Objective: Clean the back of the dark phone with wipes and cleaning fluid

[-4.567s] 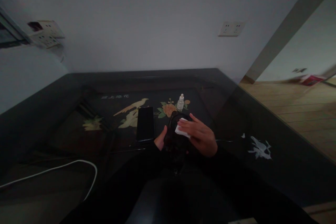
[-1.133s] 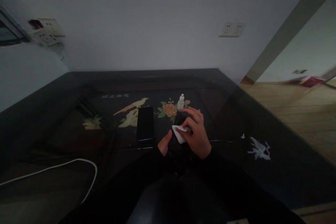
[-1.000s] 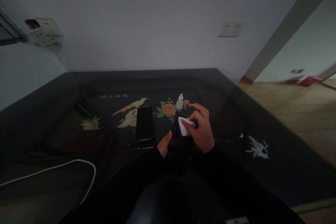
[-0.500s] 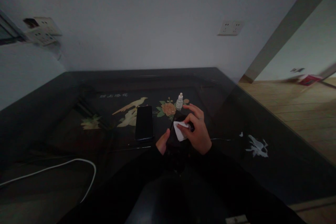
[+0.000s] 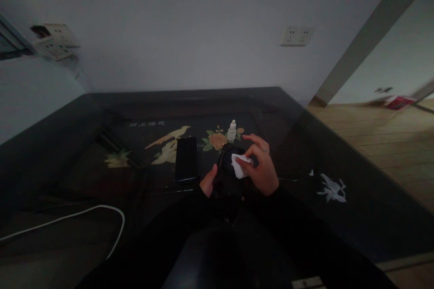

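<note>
Pinched between the thumb and fingers of my right hand point(image 5: 260, 167) is a folded white tissue point(image 5: 237, 165), its edge against a dark object point(image 5: 228, 159). That object is black and shows a round, ring-like rim on its upper face; its exact kind is too dark to make out. My left hand point(image 5: 209, 181) grips it from the left side, thumb up, with the other fingers hidden behind or beneath it. Just beyond the object, a small white dropper bottle point(image 5: 232, 132) stands upright. Left of my left hand lies a black smartphone point(image 5: 186, 158).
The glossy black table point(image 5: 271, 122) has painted flowers and birds on it. Crumpled white film scraps point(image 5: 332, 188) lie at the right. A white cable point(image 5: 84, 211) curves across the left front. Wall sockets point(image 5: 297, 36) sit behind, and a red box point(image 5: 400, 102) rests on the floor.
My right hand has moved slightly right with the tissue, uncovering more of the round rim. My left hand has shifted a little left. The bottle and phone are where they were.
</note>
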### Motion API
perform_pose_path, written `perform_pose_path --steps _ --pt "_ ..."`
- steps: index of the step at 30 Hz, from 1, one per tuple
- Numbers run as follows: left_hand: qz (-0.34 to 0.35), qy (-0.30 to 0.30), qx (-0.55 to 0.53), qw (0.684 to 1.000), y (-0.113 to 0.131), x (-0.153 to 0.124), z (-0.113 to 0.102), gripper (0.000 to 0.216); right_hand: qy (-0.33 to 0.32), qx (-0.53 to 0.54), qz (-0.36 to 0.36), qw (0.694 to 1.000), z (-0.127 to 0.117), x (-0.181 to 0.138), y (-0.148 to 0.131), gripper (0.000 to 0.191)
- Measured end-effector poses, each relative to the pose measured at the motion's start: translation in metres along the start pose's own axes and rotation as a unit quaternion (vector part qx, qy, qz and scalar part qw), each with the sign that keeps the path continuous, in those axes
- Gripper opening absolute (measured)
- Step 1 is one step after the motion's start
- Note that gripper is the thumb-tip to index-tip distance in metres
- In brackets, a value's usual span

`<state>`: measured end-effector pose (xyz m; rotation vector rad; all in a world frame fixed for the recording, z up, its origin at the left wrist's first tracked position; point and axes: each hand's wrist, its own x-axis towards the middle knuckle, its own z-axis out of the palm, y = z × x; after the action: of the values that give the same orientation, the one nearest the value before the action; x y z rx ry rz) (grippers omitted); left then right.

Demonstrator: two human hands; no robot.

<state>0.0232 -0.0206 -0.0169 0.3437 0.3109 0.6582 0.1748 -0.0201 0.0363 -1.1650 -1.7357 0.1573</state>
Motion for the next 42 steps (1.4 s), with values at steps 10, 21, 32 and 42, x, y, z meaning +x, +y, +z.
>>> perform_pose_path --steps 10,21,32,42 --pt "0.128 0.058 0.064 0.988 -0.012 0.013 -0.019 0.044 0.023 0.005 0.013 1.0 0.004 0.003 -0.008 0.019" --pt "0.019 0.011 0.005 1.0 0.008 0.002 -0.009 0.065 -0.052 0.066 0.071 0.994 -0.001 -0.005 0.011 0.021" --pt "0.17 0.106 0.051 0.978 -0.009 0.013 -0.015 0.041 0.032 0.029 0.035 0.998 0.017 0.002 -0.005 0.019" --pt "0.059 0.011 0.009 0.998 0.009 0.001 0.0 0.065 -0.001 0.156 0.145 0.977 0.012 -0.008 0.025 0.023"
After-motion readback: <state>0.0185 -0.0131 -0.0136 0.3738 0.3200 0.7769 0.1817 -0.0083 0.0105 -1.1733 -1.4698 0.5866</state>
